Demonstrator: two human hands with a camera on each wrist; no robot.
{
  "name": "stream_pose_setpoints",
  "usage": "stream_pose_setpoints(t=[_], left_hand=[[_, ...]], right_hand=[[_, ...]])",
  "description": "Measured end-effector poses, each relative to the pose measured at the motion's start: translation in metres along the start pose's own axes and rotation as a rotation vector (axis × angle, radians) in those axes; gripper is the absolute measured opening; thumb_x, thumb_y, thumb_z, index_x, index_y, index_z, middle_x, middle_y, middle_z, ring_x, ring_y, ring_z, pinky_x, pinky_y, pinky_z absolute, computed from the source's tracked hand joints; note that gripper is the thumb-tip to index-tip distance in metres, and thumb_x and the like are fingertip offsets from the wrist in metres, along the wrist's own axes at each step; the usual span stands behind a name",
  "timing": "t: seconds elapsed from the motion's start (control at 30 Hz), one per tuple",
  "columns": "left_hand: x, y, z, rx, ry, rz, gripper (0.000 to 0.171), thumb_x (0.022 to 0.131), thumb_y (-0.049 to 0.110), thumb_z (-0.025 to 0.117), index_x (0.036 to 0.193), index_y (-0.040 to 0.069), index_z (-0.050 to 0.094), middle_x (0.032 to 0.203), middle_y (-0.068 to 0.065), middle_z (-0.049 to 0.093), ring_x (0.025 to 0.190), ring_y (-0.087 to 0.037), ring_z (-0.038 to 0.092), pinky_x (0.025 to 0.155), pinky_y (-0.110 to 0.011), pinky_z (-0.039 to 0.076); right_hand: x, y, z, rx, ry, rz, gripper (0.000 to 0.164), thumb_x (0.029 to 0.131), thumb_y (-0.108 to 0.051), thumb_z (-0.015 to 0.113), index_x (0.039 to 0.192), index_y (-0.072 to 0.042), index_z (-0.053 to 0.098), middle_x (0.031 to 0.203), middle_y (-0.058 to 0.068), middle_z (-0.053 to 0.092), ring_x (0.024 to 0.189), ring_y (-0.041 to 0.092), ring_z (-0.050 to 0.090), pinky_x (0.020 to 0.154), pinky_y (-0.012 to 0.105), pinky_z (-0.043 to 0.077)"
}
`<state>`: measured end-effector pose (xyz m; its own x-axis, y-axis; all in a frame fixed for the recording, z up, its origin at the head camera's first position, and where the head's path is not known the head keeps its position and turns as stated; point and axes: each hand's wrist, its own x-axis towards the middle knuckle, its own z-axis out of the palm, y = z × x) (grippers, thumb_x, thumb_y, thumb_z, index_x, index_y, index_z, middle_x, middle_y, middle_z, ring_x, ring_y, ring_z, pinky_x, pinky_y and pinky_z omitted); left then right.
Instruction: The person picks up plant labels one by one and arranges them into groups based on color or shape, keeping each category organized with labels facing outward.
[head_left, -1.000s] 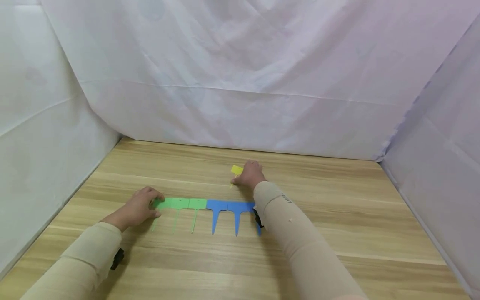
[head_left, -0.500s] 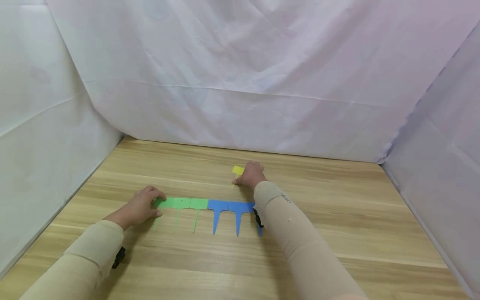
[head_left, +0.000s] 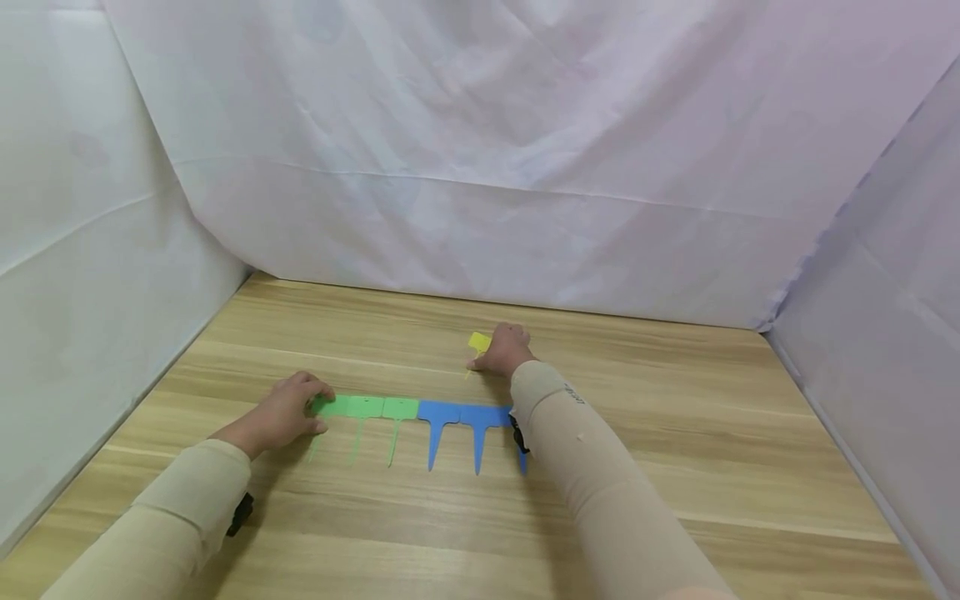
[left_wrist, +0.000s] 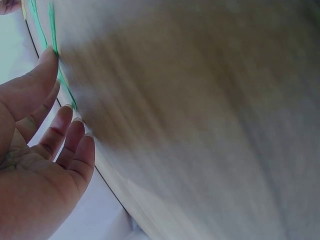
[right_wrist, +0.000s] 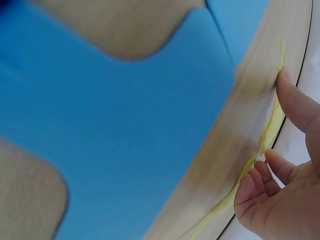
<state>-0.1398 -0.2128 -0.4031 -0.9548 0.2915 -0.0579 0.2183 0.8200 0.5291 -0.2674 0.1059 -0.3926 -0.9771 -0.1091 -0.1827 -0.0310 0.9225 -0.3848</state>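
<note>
Three green T-shaped plant labels [head_left: 366,407] and three blue ones [head_left: 438,412] lie side by side in one row, stems toward me. My left hand [head_left: 288,410] touches the leftmost green label, thumb and index finger at its opposite edges, the other fingers loosely bent. Beyond the row, my right hand [head_left: 504,348] holds a yellow plant label [right_wrist: 271,127] between thumb and index finger. Another yellow label [right_wrist: 240,180] lies by its curled fingers in the right wrist view. Part of the yellow group hides behind this hand, and the right sleeve partly covers the last blue label.
The labels lie on a wood-grain table [head_left: 420,533]. White cloth [head_left: 450,233] hangs along its back edge and both sides. Each wrist carries a small black device [head_left: 240,514].
The whole scene shifts slightly to the right in the head view. Both hands stay almost still at their labels, and the row keeps its arrangement.
</note>
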Motion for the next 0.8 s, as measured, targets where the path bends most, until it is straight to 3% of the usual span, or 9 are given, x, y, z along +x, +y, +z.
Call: stream_pose_setpoints(t=[0.23, 0.8], left_hand=[[0.001, -0.001, 0.0, 0.01, 0.002, 0.009, 0.037, 0.08, 0.007, 0.076, 0.112, -0.003, 0.061, 0.115, -0.024, 0.05, 0.099, -0.039, 0.047, 0.08, -0.052, 0.044], [0.0, 0.0, 0.0, 0.003, -0.001, 0.001, 0.037, 0.08, 0.007, 0.076, 0.112, -0.003, 0.06, 0.116, -0.025, 0.05, 0.099, -0.038, 0.046, 0.081, -0.052, 0.044]], right_hand=[[0.002, -0.002, 0.002, 0.051, 0.019, 0.015, 0.076, 0.077, -0.036, 0.082, 0.129, 0.002, 0.041, 0.12, 0.02, 0.048, 0.118, 0.035, 0.039, 0.096, 0.042, 0.04], [0.008, -0.01, 0.006, 0.111, 0.054, 0.023, 0.077, 0.074, -0.023, 0.086, 0.128, 0.003, 0.039, 0.119, 0.02, 0.05, 0.116, 0.035, 0.045, 0.097, 0.041, 0.043]])
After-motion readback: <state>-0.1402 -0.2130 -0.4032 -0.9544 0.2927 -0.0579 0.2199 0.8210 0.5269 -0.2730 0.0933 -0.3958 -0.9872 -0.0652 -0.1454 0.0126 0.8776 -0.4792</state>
